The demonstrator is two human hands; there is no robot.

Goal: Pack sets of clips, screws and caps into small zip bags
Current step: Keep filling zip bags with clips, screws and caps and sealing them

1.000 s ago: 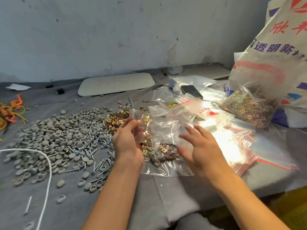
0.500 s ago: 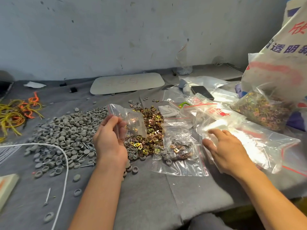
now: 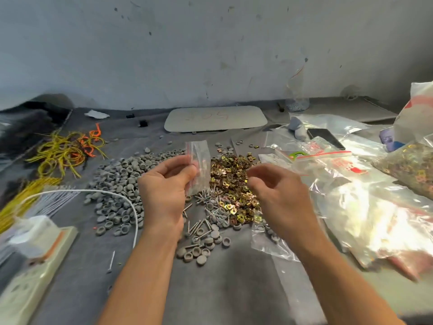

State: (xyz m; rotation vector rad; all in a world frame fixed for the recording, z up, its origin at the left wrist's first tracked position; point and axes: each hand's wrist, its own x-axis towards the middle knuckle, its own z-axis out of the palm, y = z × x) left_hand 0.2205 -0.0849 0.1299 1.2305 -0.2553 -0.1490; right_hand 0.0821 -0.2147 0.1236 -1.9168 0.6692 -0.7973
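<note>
My left hand (image 3: 164, 186) pinches a small clear zip bag (image 3: 199, 165) between thumb and fingers and holds it upright above the table. My right hand (image 3: 276, 191) hovers just right of it, fingers loosely curled, holding nothing. Under both hands lies a pile of gold metal clips (image 3: 234, 184). Grey round caps (image 3: 119, 184) spread to the left and in front. Silver screws (image 3: 201, 221) lie scattered between the caps and clips. A filled zip bag (image 3: 269, 245) lies flat beneath my right wrist, partly hidden.
Clear zip bags with red seals (image 3: 339, 167) are heaped on the right, beside a large bag of clips (image 3: 407, 165) and a dark phone (image 3: 325, 137). Yellow and orange ties (image 3: 63, 153) lie far left. A power strip (image 3: 35, 261) with a white cable (image 3: 133, 207) sits front left.
My left hand has raised the small bag from over the caps to above the clips. My right hand left the bag heap and came in beside it. The view has swung left.
</note>
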